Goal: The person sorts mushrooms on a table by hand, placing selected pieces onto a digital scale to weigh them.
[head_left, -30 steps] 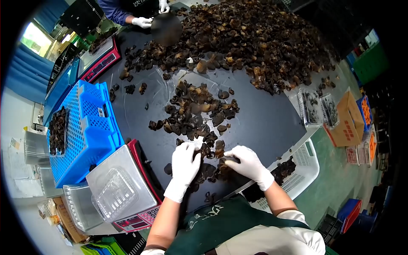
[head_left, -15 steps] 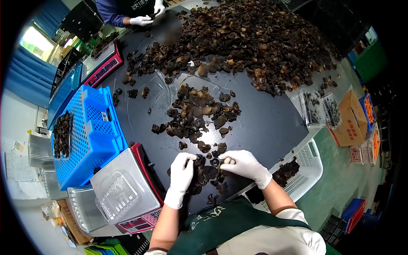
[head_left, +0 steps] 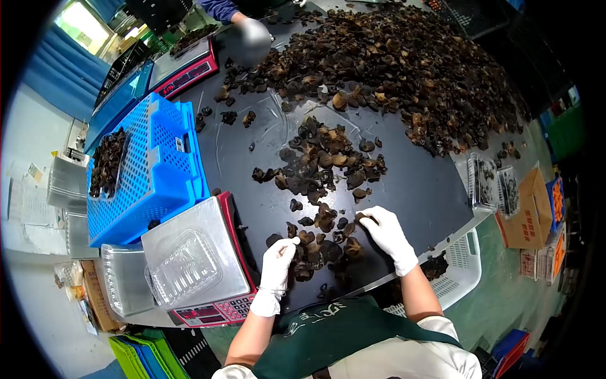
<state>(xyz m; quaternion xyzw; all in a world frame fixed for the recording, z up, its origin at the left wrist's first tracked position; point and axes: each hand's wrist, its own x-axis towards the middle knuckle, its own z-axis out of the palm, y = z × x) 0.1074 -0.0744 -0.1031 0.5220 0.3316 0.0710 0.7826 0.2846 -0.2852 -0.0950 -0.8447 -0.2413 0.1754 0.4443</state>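
Observation:
Dark brown wood ear mushrooms lie in a small cluster (head_left: 325,249) at the near edge of the black tabletop. My left hand (head_left: 278,264), in a white glove, is at the cluster's left side, thumb and forefinger pinched together. A dark mushroom (head_left: 273,240) shows right beside its fingers; whether they grip it is unclear. To the right of the cluster, my gloved right hand (head_left: 388,239) has its fingertips closed on a small brown mushroom piece, mostly hidden. A looser pile (head_left: 325,158) lies just beyond both hands.
A large mushroom heap (head_left: 404,69) covers the far side. At left stand a scale (head_left: 233,252) bearing a clear plastic box (head_left: 186,268), and a blue crate (head_left: 170,164). A white basket (head_left: 464,271) sits below the right edge. Across the table is a co-worker's gloved hand (head_left: 252,39).
My view has shifted, so the table sits further right in it. My hands have moved apart, the right one outward to the cluster's far right. The co-worker's hands have separated.

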